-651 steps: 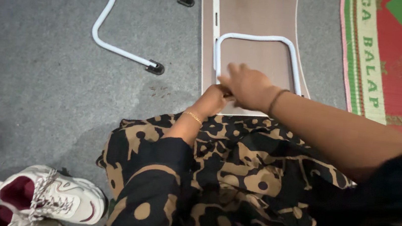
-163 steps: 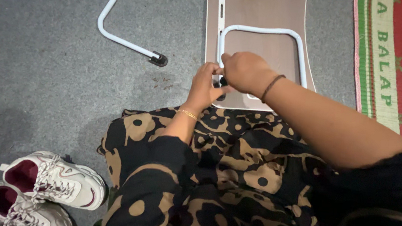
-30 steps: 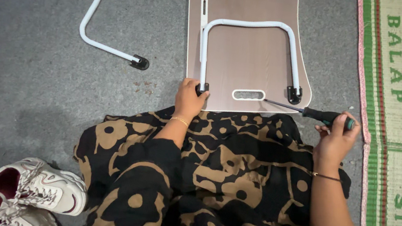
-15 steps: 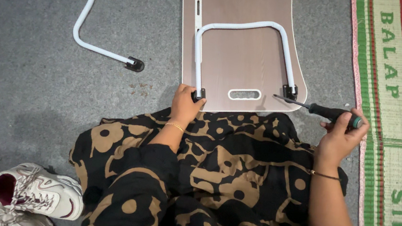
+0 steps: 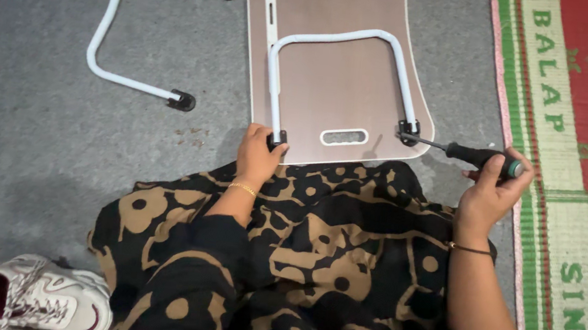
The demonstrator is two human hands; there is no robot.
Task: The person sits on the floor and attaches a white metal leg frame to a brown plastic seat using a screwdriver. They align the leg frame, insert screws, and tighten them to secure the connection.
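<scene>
Two hands are at work on the brown board (image 5: 333,67) that lies flat on the grey floor (image 5: 40,153) in front of my knees. My left hand (image 5: 258,158) closes its grip around the black foot at the near left end of the white U-shaped leg (image 5: 336,38), which lies on the board. My right hand (image 5: 491,193) has its grip shut on the dark handle of a screwdriver (image 5: 473,155); the shaft runs leftward and its tip meets the black bracket (image 5: 407,132) at the leg's near right end, just beside the board's oval handle slot (image 5: 344,137). A second white leg (image 5: 140,32) lies loose on the floor, well to the left of the board. A striped mat (image 5: 573,143) lies just right of my right hand, and white shoes (image 5: 40,298) lie at my lower left.
</scene>
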